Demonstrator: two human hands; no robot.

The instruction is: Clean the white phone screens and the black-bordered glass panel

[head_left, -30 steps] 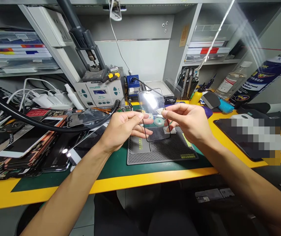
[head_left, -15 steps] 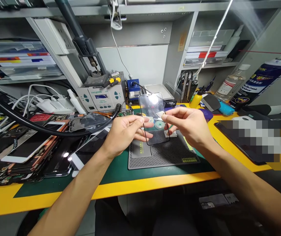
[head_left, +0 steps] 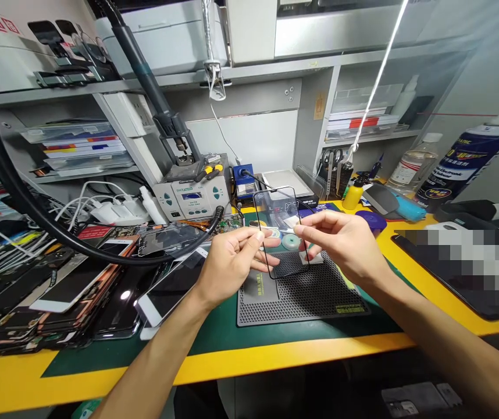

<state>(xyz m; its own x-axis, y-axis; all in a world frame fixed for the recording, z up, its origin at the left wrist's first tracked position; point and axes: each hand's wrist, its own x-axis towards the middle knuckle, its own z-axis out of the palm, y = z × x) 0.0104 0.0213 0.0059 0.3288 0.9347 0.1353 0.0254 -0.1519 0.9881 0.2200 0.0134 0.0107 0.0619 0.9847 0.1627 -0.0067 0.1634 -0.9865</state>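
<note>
A clear phone glass panel (head_left: 288, 269) with a thin black border is held up and tilted above the grey perforated mat (head_left: 302, 308). My left hand (head_left: 227, 262) pinches its left edge between thumb and fingers, some fingertips behind the glass. On the opposite edge, my right hand (head_left: 341, 238) grips with thumb and index finger. Close to the right fingertips is a small white piece (head_left: 292, 222); whether it is held or touching the glass I cannot tell. Another white square (head_left: 312, 258) is below the right fingers. A round pale-green roll (head_left: 291, 242) stands behind the panel.
Phones and phone parts (head_left: 79, 279) are piled on the left. A hot-air station (head_left: 192, 201) stands behind them, with a thick black hose (head_left: 114, 256) looping across. A spray can (head_left: 465, 160), clear bottle (head_left: 413, 163) and yellow bottle (head_left: 353, 195) stand at right.
The view has tipped upward and shifted left, so more of the upper shelf shows and the bench sits lower. Both hands keep the same hold on the glass panel.
</note>
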